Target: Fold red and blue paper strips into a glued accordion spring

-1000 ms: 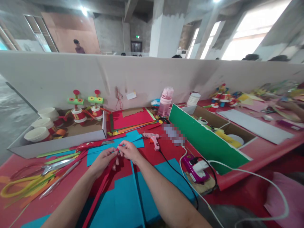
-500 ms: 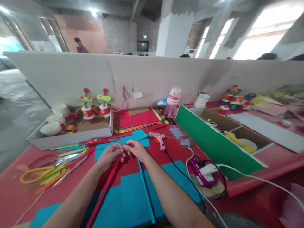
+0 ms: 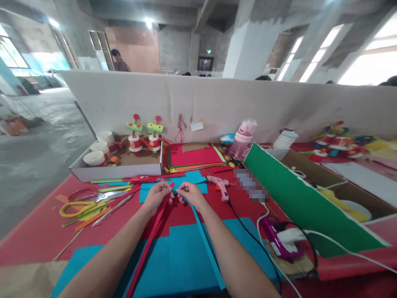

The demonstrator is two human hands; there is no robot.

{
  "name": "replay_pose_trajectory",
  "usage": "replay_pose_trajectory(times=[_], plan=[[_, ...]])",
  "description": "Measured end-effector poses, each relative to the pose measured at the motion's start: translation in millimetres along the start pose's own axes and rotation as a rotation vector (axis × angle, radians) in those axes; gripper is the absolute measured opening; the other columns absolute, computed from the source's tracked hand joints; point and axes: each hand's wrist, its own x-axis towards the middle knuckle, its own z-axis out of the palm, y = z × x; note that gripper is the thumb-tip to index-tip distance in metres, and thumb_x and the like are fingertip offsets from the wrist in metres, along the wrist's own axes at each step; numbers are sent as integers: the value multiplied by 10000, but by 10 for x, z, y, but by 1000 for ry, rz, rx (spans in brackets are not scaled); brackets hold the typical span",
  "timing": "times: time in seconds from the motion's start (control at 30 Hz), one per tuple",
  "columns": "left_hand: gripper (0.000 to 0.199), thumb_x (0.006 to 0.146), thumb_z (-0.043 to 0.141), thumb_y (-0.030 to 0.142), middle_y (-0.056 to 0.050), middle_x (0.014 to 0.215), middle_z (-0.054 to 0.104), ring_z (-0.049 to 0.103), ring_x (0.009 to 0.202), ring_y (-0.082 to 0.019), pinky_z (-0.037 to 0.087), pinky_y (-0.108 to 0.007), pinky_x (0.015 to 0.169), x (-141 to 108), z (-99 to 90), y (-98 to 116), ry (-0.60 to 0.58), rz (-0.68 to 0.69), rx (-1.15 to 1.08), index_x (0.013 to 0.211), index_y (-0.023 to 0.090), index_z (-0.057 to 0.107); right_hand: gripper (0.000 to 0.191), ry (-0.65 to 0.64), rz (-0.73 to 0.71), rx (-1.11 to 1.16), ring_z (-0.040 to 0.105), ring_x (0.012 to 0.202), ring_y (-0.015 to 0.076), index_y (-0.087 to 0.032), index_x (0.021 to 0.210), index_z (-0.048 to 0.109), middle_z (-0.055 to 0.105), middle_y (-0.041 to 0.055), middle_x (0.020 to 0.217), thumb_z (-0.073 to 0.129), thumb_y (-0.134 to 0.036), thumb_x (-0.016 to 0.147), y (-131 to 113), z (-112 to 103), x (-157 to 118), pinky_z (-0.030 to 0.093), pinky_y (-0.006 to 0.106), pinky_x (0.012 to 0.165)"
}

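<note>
Over the middle of the table, my left hand pinches the end of a long red paper strip, which trails down toward the near edge. A small gap away, my right hand has its fingers closed on the end of a blue paper strip. That strip hangs past my right forearm. Beneath the hands lie blue paper sheets on the red table cover. A pink glue gun rests just right of my right hand.
Scissors with yellow handles and coloured strips lie left. Behind stand a white box with cup figures and stacked coloured paper. On the right are a green-sided box, a purple power strip and cables. A pink bottle stands behind.
My two hands, close together at the strip ends before, have moved slightly apart. The view has turned left, so everything sits farther right in the picture.
</note>
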Motion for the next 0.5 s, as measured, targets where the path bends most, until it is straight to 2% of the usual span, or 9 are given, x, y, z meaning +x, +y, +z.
replay_pose_trajectory(times=[0.07, 0.17, 0.27, 0.37, 0.43, 0.5], plan=[[328, 683, 739, 366, 7, 572, 648, 558, 422, -108, 427, -206, 452, 16, -20, -9, 59, 25, -37, 784, 174, 493, 348, 56, -96, -200, 563, 550, 142, -194, 687, 539, 601, -11, 605, 674, -515, 700, -94, -42, -50, 446, 266, 536], [328, 678, 741, 363, 13, 565, 642, 553, 418, -111, 440, -219, 454, 30, -41, -15, 40, 20, -57, 787, 177, 494, 261, 206, -317, -461, 590, 738, 171, -211, 748, 583, 658, 25, 769, 594, -467, 799, -278, -248, -209, 446, 286, 687], [320, 685, 736, 362, 11, 574, 646, 560, 428, -111, 445, -218, 459, 39, -56, -32, 14, 19, -64, 792, 177, 497, 259, 415, -325, -698, 594, 768, 189, -210, 761, 586, 661, 51, 785, 506, -435, 862, -363, -628, -438, 422, 291, 715], [317, 695, 729, 364, 8, 587, 653, 559, 429, -108, 451, -218, 461, 51, -66, -60, 7, 21, -72, 801, 180, 494, 239, 626, -145, -899, 614, 796, 215, -194, 835, 587, 668, 95, 850, 482, -406, 866, -285, -1014, -620, 411, 293, 691], [324, 692, 729, 369, 8, 589, 654, 555, 426, -107, 455, -219, 458, 57, -68, -72, 3, 16, -79, 798, 182, 487, 262, 619, 24, -1039, 626, 848, 249, -161, 935, 585, 664, 140, 912, 561, -392, 814, -203, -1168, -669, 409, 296, 671], [336, 684, 733, 376, 9, 588, 653, 554, 423, -106, 456, -217, 456, 55, -65, -72, 4, 11, -77, 794, 182, 481, 325, 576, 188, -1126, 634, 907, 268, -135, 1048, 569, 651, 171, 1010, 585, -327, 786, -150, -1211, -662, 417, 300, 681]])
